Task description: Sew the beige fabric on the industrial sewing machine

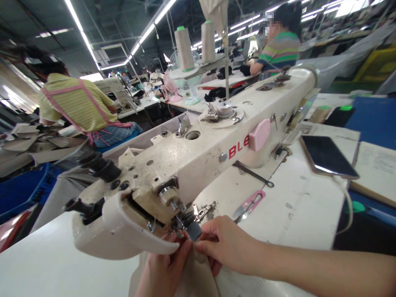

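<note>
A beige piece of fabric [198,274] lies under the needle end of a white sewing machine [198,152] and hangs toward me. My left hand [165,264] pinches its left side, thumb on top, close under the machine's head. From the right, my right hand [224,245] grips the same fabric with thumb and fingers together. Both hands nearly meet beside a small grey block [194,231] at the needle area. The needle and presser foot are mostly hidden by the machine's head and my fingers.
Pink thread snips [251,205] and a wrench [253,174] lie on the table right of my hands. Farther right are a phone [328,156] with a cable and an open notebook [379,171]. Thread cones [185,48] stand behind the machine. Two people [77,103] sit at other stations.
</note>
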